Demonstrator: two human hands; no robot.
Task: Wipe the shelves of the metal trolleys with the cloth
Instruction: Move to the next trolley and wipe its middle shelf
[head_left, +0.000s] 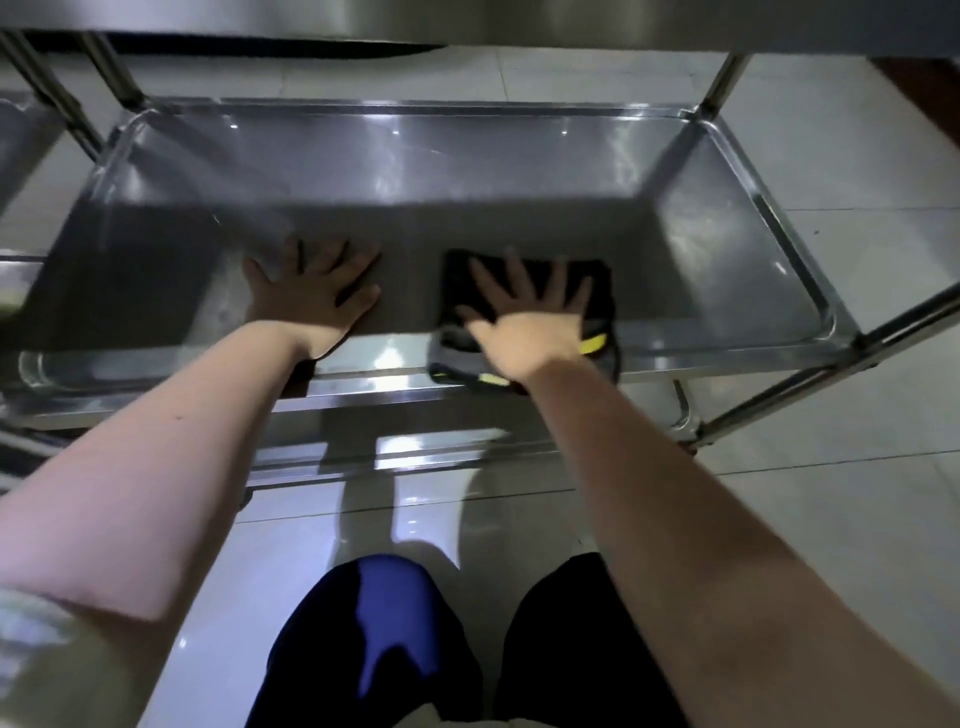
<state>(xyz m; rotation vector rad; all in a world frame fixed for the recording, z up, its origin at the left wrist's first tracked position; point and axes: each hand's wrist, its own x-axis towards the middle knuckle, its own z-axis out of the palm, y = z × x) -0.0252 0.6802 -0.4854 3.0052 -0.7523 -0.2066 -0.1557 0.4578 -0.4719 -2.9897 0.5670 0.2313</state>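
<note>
Presses the cloth (597, 288) flat on the shelf (467, 156) with the right hand (524, 332). Spreads all five fingers straight and wide on top of it, not curled round it. Lays the left hand (317, 306) flat on the bare metal just beside, fingers straight and spread too, holding nothing.

Finds the cloth, dark with yellow bits, at the near edge of the shelf, a little right of the middle, with one part hanging over the near rim. Looks like the middle of a wipe. Hard to tell clean parts from dirty ones.

Could go wrong in a few ways.

Might drop the cloth. Hangs over the rim already, so could slide off with one pull toward the knees (384, 613) and land on the lower shelf (426, 444) or the floor (831, 493).

Might lose the cloth under a flat palm, with no grip on it. Could bunch up or get left behind on a fast push.

Might send the trolley (724, 78) rolling away on the smooth floor with a hard shove. Leans on the shelf with the left hand, maybe to stop that.

Might bump into the top shelf (467, 21), right above, when reaching for the far corners.

Might skip those far corners and the right end, well apart from the cloth now.

Might leave marks on the shiny metal with the bare left hand, and then need to wipe that spot again.
</note>
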